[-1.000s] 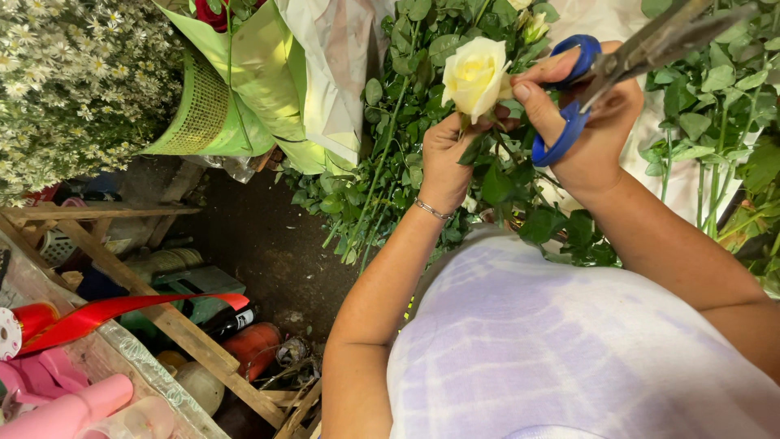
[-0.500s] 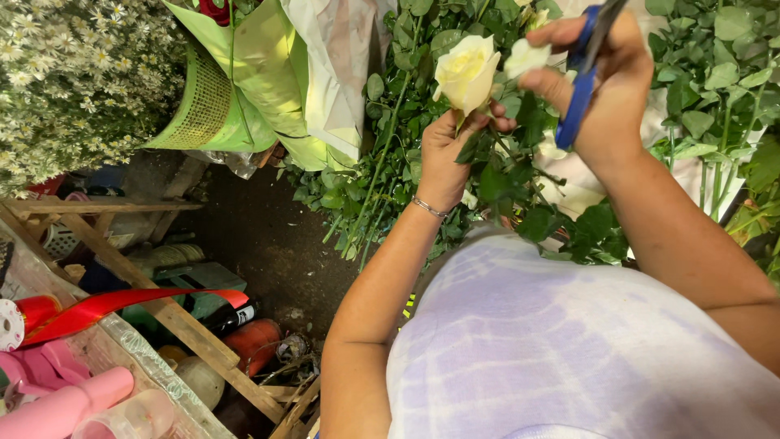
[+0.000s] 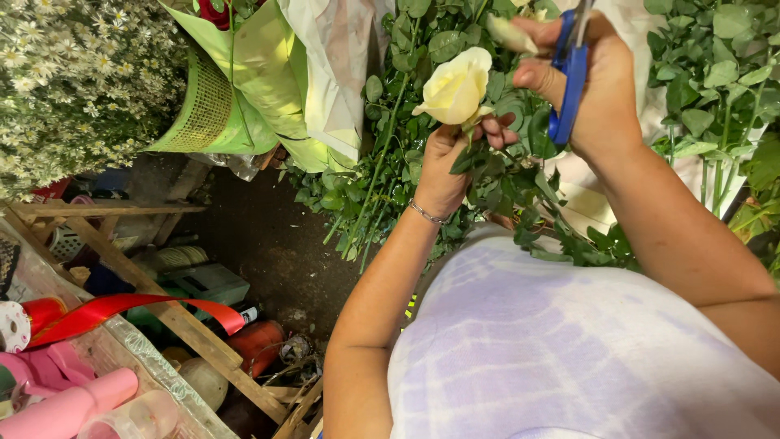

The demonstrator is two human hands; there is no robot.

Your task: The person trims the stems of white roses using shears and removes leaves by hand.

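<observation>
Left hand: upper centre of frame; grip closed on the stem just under a rose; thin bracelet at the wrist.

Rose: cream-yellow, half open, head tilted toward the upper left; held up in front of the leaves, just left of the right hand.

Right hand: top of frame, right of centre; grip closed around scissors, fingers through the blue handles; a pale petal is pinched at the fingertips, close above the rose; blades run off the top edge.

Rose stems: dense green leaves and stalks across the top centre and upper right, behind both hands.

Wrapping: green and whitish sheets around a bunch, top centre-left; a green mesh sleeve beside it.

Daisies: mass of small white flowers, upper left.

Wooden frame: slanted slats at lower left, over dark ground with cans and jars.

Red ribbon: loose strip draped across the frame, left; pink rolls in the lower-left corner.

Shirt: pale lilac tie-dye, lower right, below the arms.
</observation>
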